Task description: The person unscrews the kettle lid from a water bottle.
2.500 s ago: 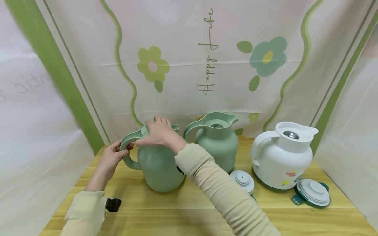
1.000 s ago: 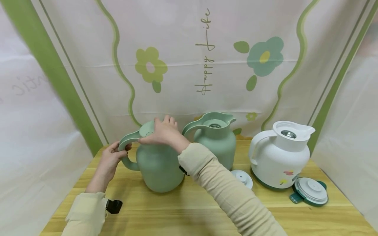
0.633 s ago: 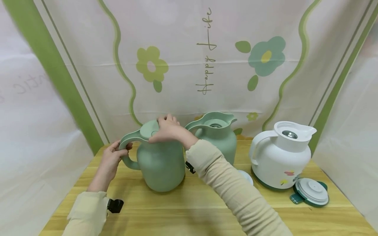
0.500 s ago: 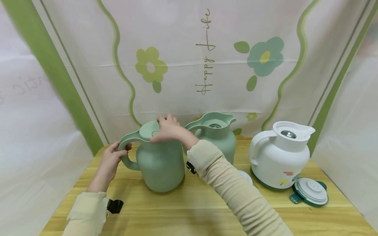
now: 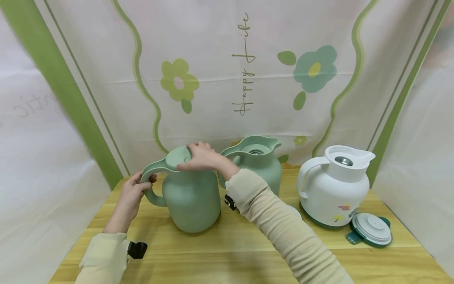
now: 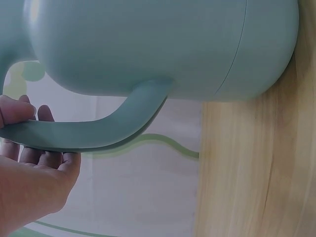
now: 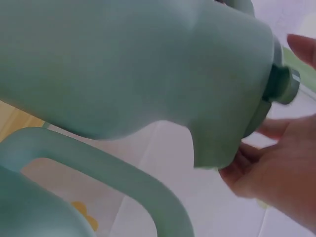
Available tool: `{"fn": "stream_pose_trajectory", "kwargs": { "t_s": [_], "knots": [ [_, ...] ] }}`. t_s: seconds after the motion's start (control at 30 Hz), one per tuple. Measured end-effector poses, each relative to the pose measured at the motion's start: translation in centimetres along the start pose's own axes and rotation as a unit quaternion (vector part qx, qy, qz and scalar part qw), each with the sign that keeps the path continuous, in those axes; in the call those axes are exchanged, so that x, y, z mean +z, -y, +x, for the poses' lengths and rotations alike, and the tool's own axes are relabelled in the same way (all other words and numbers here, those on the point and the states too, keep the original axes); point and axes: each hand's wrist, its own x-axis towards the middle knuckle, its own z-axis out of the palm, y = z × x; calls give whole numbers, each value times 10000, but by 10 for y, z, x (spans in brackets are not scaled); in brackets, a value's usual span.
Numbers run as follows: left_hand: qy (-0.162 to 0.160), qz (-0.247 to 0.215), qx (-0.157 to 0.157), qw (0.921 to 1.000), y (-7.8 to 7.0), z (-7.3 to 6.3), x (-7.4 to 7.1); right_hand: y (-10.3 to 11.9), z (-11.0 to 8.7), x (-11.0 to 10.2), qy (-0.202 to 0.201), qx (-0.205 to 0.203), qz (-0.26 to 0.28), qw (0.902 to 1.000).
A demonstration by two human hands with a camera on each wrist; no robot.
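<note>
A green thermos jug (image 5: 193, 201) stands upright on the wooden table at the left. My left hand (image 5: 130, 195) holds its handle (image 6: 98, 136), thumb on one side and fingers round the other. At the jug's top, my right hand (image 5: 203, 158) grips the round green lid (image 5: 175, 158), thumb at the near edge and fingers over the far side by the spout (image 7: 215, 145). A small ring mark on the lid shows beside my thumb. The right wrist view shows a darker green tab (image 7: 286, 85) jutting from the lid, between thumb and fingers.
Close to the right stands a second green jug (image 5: 264, 171) without a lid. A white jug (image 5: 335, 189), also open-topped, is further right, with an upturned green and white lid (image 5: 372, 228) beside it. My right sleeve mostly hides another pale lid (image 5: 295, 212).
The right hand has shifted slightly right round the top, and the lid has turned, its ring mark moving toward the spout. The left hand keeps its hold on the handle.
</note>
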Motion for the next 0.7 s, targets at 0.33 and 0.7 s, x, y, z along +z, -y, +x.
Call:
{"fn": "stream_pose_trajectory", "kwargs": {
  "t_s": [0.33, 0.7],
  "knots": [
    [37, -24, 0, 10000, 1, 1, -1, 13, -1, 22, -1095, 410, -409, 9923],
    [63, -75, -1, 10000, 1, 2, -1, 10, 0, 17, -1116, 233, -533, 9920]
  ]
}}
